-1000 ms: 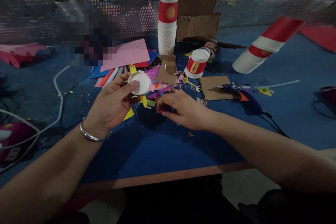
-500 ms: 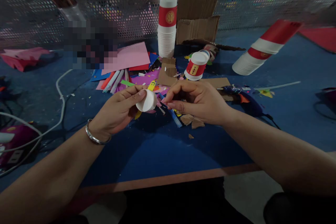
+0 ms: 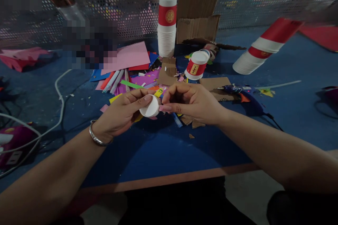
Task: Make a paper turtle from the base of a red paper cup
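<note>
My left hand [image 3: 126,107] grips a small white paper cup [image 3: 150,107], its round opening tilted toward me. A yellow strip with a smiley face [image 3: 158,92] shows just behind the cup's upper edge; whether it is attached, I cannot tell. Thumb and fingers of my right hand [image 3: 191,101] are pinched on a small pink paper piece [image 3: 166,108] right beside the cup's right side. Whether the piece touches the cup is unclear. Under and behind both hands lie paper scraps and torn cardboard bits [image 3: 187,120].
Behind stand a tall stack of paper cups [image 3: 167,38] and an upturned red-and-white cup [image 3: 195,65]. Another cup stack [image 3: 260,51] leans at right. A glue gun [image 3: 246,99] lies on cardboard [image 3: 215,83]. Coloured sheets [image 3: 129,58] and a white cable [image 3: 60,93] are at left.
My right hand has moved left, bringing the pink piece up to the cup's side. My left hand and the cup have shifted slightly right and down, and the cup's opening has turned more toward me.
</note>
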Motion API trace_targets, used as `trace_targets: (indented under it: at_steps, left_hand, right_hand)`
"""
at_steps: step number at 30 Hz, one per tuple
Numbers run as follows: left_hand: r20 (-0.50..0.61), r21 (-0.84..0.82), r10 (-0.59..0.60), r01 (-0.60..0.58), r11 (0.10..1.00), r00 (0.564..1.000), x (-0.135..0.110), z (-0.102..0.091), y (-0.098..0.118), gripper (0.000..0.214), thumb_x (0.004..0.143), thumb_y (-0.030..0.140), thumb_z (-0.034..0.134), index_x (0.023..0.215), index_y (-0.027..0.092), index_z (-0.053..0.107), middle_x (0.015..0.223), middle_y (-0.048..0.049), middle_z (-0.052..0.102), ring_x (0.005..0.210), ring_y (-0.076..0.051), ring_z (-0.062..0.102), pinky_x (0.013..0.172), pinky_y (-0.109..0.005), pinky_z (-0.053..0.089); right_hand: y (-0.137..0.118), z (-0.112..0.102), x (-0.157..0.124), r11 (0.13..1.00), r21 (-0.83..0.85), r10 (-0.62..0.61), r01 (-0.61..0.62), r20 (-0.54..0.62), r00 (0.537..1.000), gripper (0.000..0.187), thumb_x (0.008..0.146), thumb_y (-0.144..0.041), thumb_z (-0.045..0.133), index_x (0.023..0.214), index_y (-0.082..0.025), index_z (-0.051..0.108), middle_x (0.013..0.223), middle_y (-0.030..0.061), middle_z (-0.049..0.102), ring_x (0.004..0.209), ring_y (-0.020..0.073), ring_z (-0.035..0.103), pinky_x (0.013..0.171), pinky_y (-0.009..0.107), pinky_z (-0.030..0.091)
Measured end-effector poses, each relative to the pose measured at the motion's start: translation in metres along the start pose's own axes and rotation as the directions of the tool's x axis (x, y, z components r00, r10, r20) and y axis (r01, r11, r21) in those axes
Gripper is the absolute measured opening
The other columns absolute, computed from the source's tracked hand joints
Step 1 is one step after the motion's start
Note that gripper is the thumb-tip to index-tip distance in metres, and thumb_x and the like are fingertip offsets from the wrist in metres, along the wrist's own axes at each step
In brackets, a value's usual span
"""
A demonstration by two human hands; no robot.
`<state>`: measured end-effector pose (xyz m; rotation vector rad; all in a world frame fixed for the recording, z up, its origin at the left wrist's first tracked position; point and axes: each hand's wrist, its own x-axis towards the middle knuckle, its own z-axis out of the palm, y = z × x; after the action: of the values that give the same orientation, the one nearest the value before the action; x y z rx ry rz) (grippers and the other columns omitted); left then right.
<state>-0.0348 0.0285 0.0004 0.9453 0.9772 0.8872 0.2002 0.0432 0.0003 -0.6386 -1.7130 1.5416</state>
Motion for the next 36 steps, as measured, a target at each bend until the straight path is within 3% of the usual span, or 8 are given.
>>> trace_targets:
  at_steps: [10, 18, 24, 28, 36]
  left_hand:
    - [0.008, 0.040, 0.055, -0.056, 0.998, 0.998, -0.0013, 0.0003, -0.0012, 0.045, 0.074, 0.044, 0.105, 0.101, 0.020, 0.079, 0.082, -0.0006, 0.072, 0.060, -0.011, 0.067, 0.045, -0.017, 0.050]
    - [0.007, 0.011, 0.052, -0.052, 0.999, 0.999, -0.0018, 0.0010, -0.0028, 0.048, 0.072, 0.043, 0.106, 0.103, 0.021, 0.076, 0.083, 0.0001, 0.074, 0.060, -0.013, 0.071, 0.047, -0.018, 0.057]
    - [0.050, -0.057, 0.065, -0.062, 0.996, 0.997, -0.0020, 0.0030, -0.0047, 0.038, 0.080, 0.034, 0.101, 0.104, 0.019, 0.076, 0.086, 0.0003, 0.075, 0.065, -0.012, 0.072, 0.059, -0.022, 0.068]
    - [0.063, -0.094, 0.064, -0.058, 0.994, 0.996, -0.0024, 0.0036, -0.0064, 0.040, 0.080, 0.033, 0.102, 0.105, 0.019, 0.074, 0.086, 0.0013, 0.075, 0.064, -0.013, 0.073, 0.056, -0.025, 0.070]
    - [0.060, -0.093, 0.091, -0.086, 0.992, 0.994, -0.0036, 0.0088, -0.0040, 0.048, 0.077, 0.035, 0.104, 0.102, 0.019, 0.066, 0.078, 0.0039, 0.075, 0.060, -0.010, 0.071, 0.054, -0.017, 0.066]
  right_hand:
    - [0.0051, -0.0003, 0.0014, 1.000, -0.005, 0.022, -0.022, 0.006, 1.000, 0.038, 0.085, -0.042, 0.094, 0.095, -0.018, 0.067, 0.087, -0.0005, 0.067, 0.081, 0.0126, 0.062, 0.076, 0.027, 0.053]
    - [0.0052, -0.0002, -0.0002, 0.999, -0.037, -0.010, 0.011, 0.016, 1.000, 0.032, 0.091, -0.039, 0.089, 0.098, -0.018, 0.065, 0.088, -0.0007, 0.066, 0.080, 0.0116, 0.061, 0.074, 0.027, 0.051]
    - [0.0026, 0.0019, -0.0014, 1.000, 0.002, 0.000, 0.000, 0.024, 1.000, 0.034, 0.090, -0.039, 0.090, 0.098, -0.018, 0.065, 0.091, -0.0007, 0.067, 0.083, 0.0119, 0.063, 0.078, 0.027, 0.053]
    - [0.0008, 0.0033, -0.0022, 0.999, 0.032, -0.006, 0.006, 0.016, 1.000, 0.033, 0.090, -0.036, 0.091, 0.098, -0.018, 0.064, 0.092, -0.0012, 0.066, 0.084, 0.0115, 0.063, 0.080, 0.027, 0.053]
    - [0.0006, 0.0039, -0.0019, 0.998, 0.069, 0.001, -0.001, -0.004, 1.000, 0.039, 0.084, -0.037, 0.096, 0.098, -0.018, 0.065, 0.092, -0.0008, 0.066, 0.085, 0.0127, 0.062, 0.079, 0.027, 0.052]
